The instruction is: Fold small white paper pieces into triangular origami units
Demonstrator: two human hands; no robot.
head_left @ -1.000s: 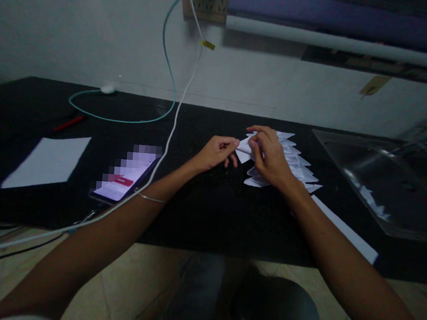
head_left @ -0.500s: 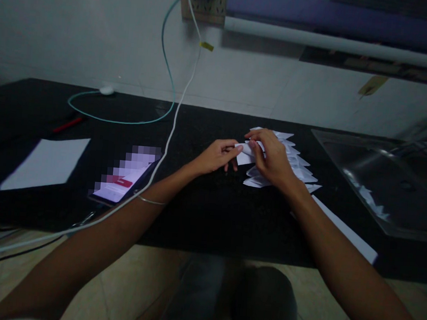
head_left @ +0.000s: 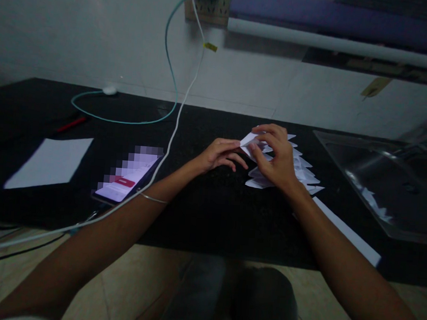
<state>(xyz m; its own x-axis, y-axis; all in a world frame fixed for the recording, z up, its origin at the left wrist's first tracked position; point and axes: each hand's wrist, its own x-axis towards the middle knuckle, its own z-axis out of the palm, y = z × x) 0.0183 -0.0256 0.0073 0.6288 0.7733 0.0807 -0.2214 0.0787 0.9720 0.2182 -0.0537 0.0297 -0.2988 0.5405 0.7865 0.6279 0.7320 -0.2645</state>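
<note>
A small folded white paper (head_left: 250,138) is held between my two hands just above the black counter. My left hand (head_left: 221,154) pinches its left corner at the fingertips, with the lower fingers spread apart. My right hand (head_left: 278,157) curls around the other side of it, thumb below and fingers above. Under and beside my right hand lies an overlapping row of pointed, folded paper pieces (head_left: 306,173), partly covered by that hand. A long white paper strip (head_left: 346,229) lies beside my right forearm.
A white sheet (head_left: 50,163) and a lit phone (head_left: 125,180) lie at left. A white cable (head_left: 175,127) crosses my left forearm. A teal cable (head_left: 124,122) loops behind, near a red item (head_left: 71,124). The metal sink (head_left: 388,193) is at right.
The folded paper has been tilted upward and now shows an opened, angled fold. My left hand's lower fingers have spread out, and my right hand's fingers have lifted slightly.
</note>
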